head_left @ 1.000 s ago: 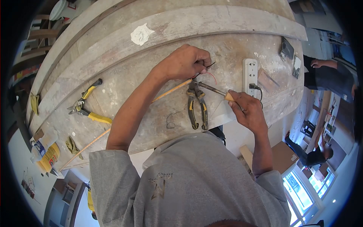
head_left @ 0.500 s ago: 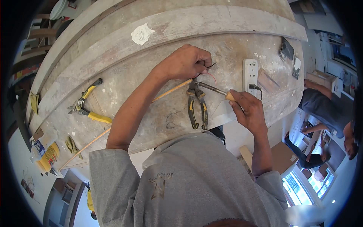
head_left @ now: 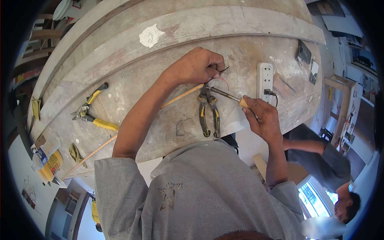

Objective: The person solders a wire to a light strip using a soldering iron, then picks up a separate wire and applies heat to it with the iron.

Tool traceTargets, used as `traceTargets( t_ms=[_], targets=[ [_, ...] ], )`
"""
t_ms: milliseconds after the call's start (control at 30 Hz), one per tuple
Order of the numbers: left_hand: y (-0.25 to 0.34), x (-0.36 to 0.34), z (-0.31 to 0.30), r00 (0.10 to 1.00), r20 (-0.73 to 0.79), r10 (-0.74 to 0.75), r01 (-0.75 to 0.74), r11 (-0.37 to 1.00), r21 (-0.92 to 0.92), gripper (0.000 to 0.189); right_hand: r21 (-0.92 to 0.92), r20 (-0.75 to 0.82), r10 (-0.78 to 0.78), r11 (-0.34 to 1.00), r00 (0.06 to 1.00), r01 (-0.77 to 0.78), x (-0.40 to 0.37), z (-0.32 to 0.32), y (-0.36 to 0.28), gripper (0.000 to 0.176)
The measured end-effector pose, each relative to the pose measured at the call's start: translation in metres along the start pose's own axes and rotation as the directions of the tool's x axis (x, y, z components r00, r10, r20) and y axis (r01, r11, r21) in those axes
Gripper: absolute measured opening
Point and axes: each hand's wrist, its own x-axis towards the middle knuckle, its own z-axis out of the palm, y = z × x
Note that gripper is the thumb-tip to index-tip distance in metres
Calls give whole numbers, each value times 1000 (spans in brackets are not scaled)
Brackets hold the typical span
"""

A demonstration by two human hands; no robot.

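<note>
My left hand [head_left: 200,67] is closed in a pinch on a thin black wire [head_left: 225,69]. A red wire [head_left: 227,83] curves beside its fingertips. My right hand [head_left: 262,119] grips a soldering iron [head_left: 226,94] by its pale handle. The iron's tip meets the end of a long, narrow orange-yellow strip [head_left: 181,96], close to the jaws of black-and-yellow pliers [head_left: 209,112] lying on the worktable [head_left: 160,136]. Whether the tip touches the wire is too small to tell. The strip passes under my left forearm to the table's lower left edge.
Yellow-handled snips [head_left: 93,112] lie left of my forearm. A white power strip [head_left: 265,82] with a black plug is to the right. A yellow-labelled bottle [head_left: 50,164] stands at the left edge. Another person [head_left: 320,156] is beyond the table's right side.
My hands, the soldering iron and the pliers look the same. The other person at the right has moved closer, now hiding the person further back.
</note>
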Motion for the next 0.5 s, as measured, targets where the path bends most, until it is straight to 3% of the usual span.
traceTargets(
  t_ms=[500],
  targets=[
    [-4,2,1,999,-3,38,-37,999,18,13,32,36,27,999,999,-29,-1,-3,-3,36]
  ],
)
